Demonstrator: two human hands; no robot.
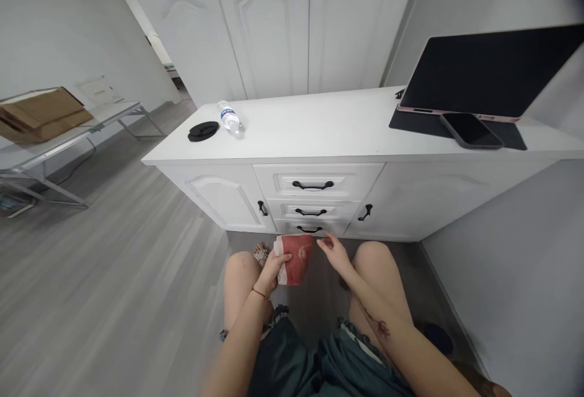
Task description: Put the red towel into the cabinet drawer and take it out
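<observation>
A red and white cloth (296, 257) hangs between my knees, low in the head view, in front of the white cabinet's bottom drawer (310, 228). My left hand (275, 268) is closed on the cloth's left edge. My right hand (334, 251) is at the cloth's upper right corner, fingers curled and pinching it. I am seated, with both bare knees on either side of the cloth.
The white cabinet (347, 126) carries a water bottle (229, 118), a black lid (203, 131), a tablet (493, 72) and a phone (471, 130) on a dark mat. A glass side table (68, 132) with a cardboard box (43, 113) stands at left. A grey wall (515, 275) is close at right.
</observation>
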